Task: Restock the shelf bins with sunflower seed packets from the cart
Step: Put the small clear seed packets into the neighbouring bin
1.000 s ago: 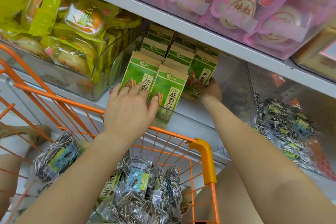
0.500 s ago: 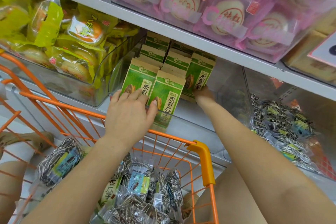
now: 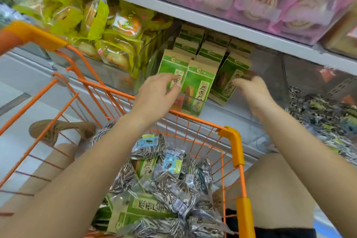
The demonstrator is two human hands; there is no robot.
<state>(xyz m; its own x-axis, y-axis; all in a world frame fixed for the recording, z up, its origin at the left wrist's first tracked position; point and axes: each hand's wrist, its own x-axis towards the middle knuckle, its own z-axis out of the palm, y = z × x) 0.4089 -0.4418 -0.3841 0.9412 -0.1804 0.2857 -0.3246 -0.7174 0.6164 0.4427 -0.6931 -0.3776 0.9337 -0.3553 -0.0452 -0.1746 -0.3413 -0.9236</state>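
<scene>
Green sunflower seed packets point(image 3: 199, 85) stand upright in the clear shelf bin point(image 3: 270, 75) at frame centre. Left hand point(image 3: 154, 94) and right hand point(image 3: 253, 92) hover with loosely spread fingers, gripping nothing. Tidying looks finished; next, grab more from the orange cart point(image 3: 234, 141) below.

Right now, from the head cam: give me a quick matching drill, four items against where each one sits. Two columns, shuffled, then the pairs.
Items
1. green seed packets
2. yellow snack bags
3. pink wrapped buns
4. striped clear seed packs

Places
A. in the orange cart
B. clear bin on the upper shelf
C. standing in rows in the clear bin in front of both hands
D. clear bin to the left of the green packets

Pairs: 1-C, 2-D, 3-B, 4-A
</scene>
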